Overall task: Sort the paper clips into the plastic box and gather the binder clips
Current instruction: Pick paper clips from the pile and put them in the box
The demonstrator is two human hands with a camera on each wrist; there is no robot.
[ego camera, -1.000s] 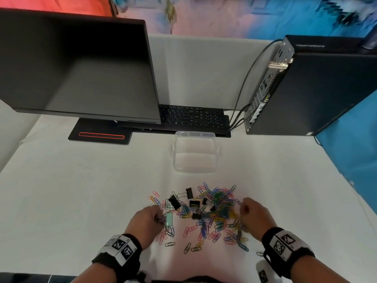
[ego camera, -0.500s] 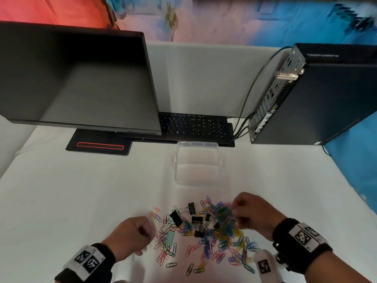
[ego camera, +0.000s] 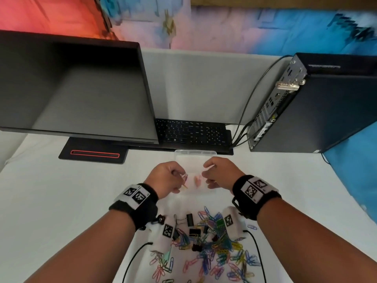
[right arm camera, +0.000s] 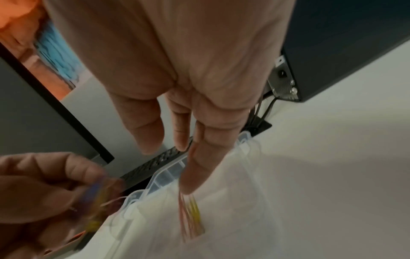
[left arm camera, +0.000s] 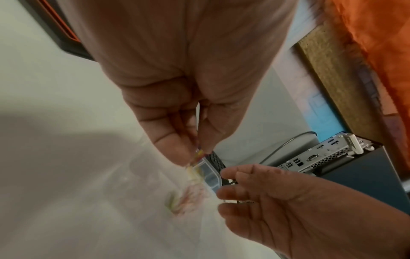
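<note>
A clear plastic box [ego camera: 195, 153] stands on the white table in front of the keyboard. Both hands hover over it. My left hand [ego camera: 180, 176] pinches a few coloured paper clips [left arm camera: 199, 155] between thumb and fingers above the box's left wall [left arm camera: 210, 173]. The right hand [ego camera: 206, 172] has its fingers [right arm camera: 199, 163] straight and apart, and blurred red and yellow clips [right arm camera: 191, 215] drop from it into the box [right arm camera: 168, 173]. Nearer to me lies the pile of loose paper clips [ego camera: 216, 252], with several black binder clips [ego camera: 190, 219] among them.
A dark monitor [ego camera: 77, 92] on a black base [ego camera: 93, 154] stands at the back left. Behind the box lies a black keyboard [ego camera: 191, 131]. A computer tower [ego camera: 318, 107] with cables [ego camera: 242, 127] stands at the back right, and blue cloth [ego camera: 355, 170] lies at the table's right edge.
Both hands have lifted off the clip pile and moved forward over the box. The right hand has opened and let its paper clips fall.
</note>
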